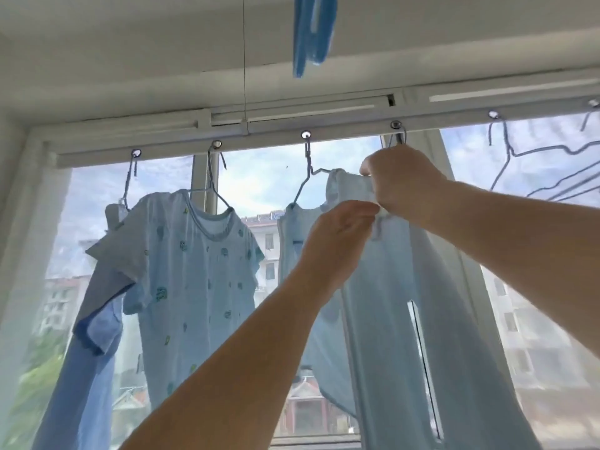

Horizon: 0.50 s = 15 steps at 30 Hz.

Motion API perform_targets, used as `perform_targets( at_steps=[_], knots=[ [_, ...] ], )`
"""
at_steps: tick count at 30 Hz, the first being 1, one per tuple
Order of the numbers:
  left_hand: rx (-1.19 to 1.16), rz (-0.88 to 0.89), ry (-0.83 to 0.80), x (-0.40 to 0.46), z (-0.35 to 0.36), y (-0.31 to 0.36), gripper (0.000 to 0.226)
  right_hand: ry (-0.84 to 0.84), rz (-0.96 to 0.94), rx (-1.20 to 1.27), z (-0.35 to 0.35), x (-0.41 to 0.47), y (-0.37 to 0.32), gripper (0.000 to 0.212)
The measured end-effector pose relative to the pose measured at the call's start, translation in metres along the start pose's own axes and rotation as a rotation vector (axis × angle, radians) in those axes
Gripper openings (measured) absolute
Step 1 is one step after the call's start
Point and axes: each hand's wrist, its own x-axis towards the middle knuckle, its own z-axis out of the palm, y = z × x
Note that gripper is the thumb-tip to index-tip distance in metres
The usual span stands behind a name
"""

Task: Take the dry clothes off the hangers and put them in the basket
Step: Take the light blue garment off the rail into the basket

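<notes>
Step in hand: freeing the pale blue garment (383, 287) from its wire hanger (394, 141), which hooks into a ring on the window rail (259, 138).
Right hand (402, 183): raised just under the ring, fingers curled over the garment's top edge; the hanger's shoulder is hidden beneath the hand.
Left hand (341, 235): just below the right, fingertips pinching a fold of the same cloth.
Garment position: hanging long in front of the window, lower end out of view.
Others waiting: printed t-shirt (194, 271) on its own hanger to the left; a darker blue shirt (94, 303) beyond it, partly behind the printed one.
Empty hanger (519, 154): on the rail, far right.
Basket: not in view.
Doing it well (judgement): steady the hanger with the upper grip, draw the cloth off one shoulder at a time; avoid yanking down, or the wire may bend or jump its ring.
</notes>
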Motion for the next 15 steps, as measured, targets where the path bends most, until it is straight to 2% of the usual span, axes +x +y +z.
perform_targets(
  at_steps=[3, 7, 15],
  knots=[
    [0.082, 0.014, 0.122, 0.016, -0.004, -0.010, 0.031, 0.067, 0.054, -0.051, 0.012, 0.001, 0.015, 0.028],
    [0.243, 0.017, 0.247, 0.036, -0.016, -0.021, 0.030, 0.138, 0.121, -0.044, 0.021, 0.004, 0.029, 0.017],
    [0.530, -0.036, 0.289, 0.063, -0.047, -0.037, 0.034, 0.190, 0.544, 0.275, 0.024, -0.012, 0.042, 0.028]
  ],
)
